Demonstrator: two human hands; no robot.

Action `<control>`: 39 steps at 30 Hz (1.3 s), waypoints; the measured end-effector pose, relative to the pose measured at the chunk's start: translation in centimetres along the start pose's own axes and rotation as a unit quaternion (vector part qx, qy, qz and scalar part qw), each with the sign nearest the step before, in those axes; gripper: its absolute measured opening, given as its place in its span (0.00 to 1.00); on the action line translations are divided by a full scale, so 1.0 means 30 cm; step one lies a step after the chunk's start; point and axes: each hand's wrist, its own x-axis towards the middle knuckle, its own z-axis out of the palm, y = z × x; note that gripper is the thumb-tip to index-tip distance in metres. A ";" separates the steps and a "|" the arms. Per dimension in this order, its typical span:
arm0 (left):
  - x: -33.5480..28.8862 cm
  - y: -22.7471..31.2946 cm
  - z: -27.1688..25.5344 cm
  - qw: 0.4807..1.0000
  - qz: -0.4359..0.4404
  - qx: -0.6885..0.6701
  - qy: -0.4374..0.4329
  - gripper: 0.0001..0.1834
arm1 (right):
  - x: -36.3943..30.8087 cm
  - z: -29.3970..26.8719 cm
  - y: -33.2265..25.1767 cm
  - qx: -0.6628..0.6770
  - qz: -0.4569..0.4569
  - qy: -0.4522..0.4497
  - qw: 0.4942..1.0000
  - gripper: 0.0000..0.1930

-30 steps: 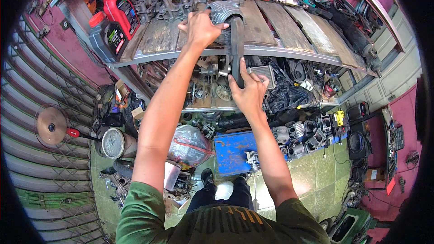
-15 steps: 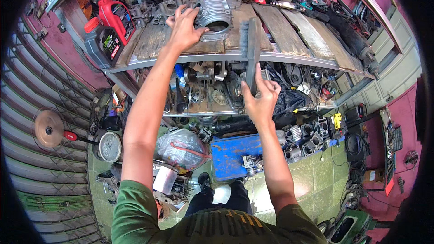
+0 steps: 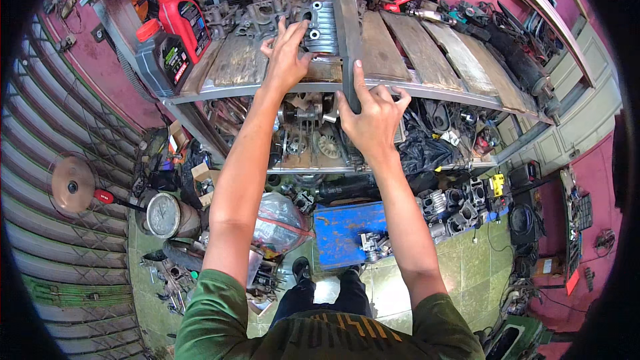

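Note:
A silver finned engine cylinder (image 3: 322, 28) sits at the near part of the upper wooden shelf. My left hand (image 3: 288, 60) grips it from the left, with the thumb at its near end. A long dark-handled brush (image 3: 349, 37) is in my right hand (image 3: 375, 112), index finger stretched along the handle. The brush stands lengthwise over the cylinder's right side and hides part of it. Its bristles are turned out of sight, so whether they touch the metal I cannot tell.
Two oil bottles, one grey (image 3: 160, 60) and one red (image 3: 185, 27), stand at the shelf's left end. Metal engine parts (image 3: 257, 13) crowd behind the cylinder. The shelf's metal front edge (image 3: 427, 90) runs under my wrists. Below lies a blue board (image 3: 340, 230).
The brush has moved left and farther away, from beside the cylinder to over it. The cylinder has turned: its round opening showed before, and now its ribbed side does.

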 end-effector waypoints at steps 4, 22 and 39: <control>-0.010 0.004 0.018 0.999 0.006 -0.035 0.004 0.40 | 0.031 -0.004 -0.006 -0.011 -0.002 0.017 1.000 0.34; -0.028 -0.052 0.033 0.995 0.053 -0.077 0.026 0.43 | -0.054 -0.015 -0.052 -0.053 -0.038 -0.009 0.998 0.34; -0.017 -0.055 0.036 0.995 0.035 -0.091 0.020 0.39 | -0.120 0.043 -0.077 -0.065 -0.042 0.004 0.997 0.35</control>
